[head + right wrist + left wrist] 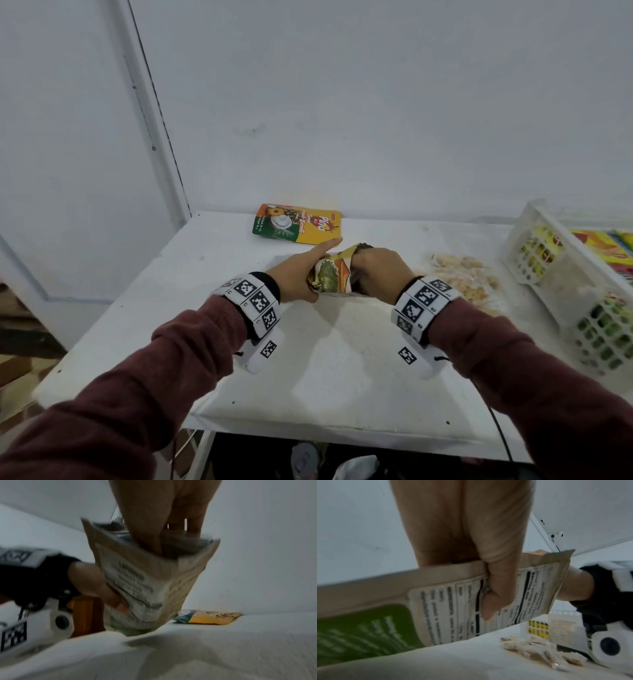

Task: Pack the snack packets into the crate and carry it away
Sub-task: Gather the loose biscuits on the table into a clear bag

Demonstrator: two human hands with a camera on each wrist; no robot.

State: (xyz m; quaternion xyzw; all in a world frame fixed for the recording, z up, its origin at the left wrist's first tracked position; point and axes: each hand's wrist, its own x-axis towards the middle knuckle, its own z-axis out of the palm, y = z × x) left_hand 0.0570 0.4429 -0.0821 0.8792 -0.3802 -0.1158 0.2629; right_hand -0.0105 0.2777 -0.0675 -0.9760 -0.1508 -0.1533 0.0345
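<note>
A brown snack packet (pixel 331 278) with a green picture is held upright just above the middle of the white table (pixel 329 359) by both hands. My left hand (pixel 297 278) pinches its left side, thumb on the printed back label (pixel 436 608), forefinger stretched out behind. My right hand (pixel 371 272) grips the packet's top edge (pixel 145 585) from the right. A yellow and green packet (pixel 297 224) lies flat at the back against the wall, also seen as the yellow packet (pixel 205 617). The white crate (pixel 534 253) stands tilted at the right edge with several packets inside.
A clear bag of pale snacks (pixel 462 274) lies on the table between my right hand and the crate, the same clear bag (pixel 539 650) in the left wrist view. A white wall closes off the back. Brown furniture (pixel 85 615) shows beyond the table's left side.
</note>
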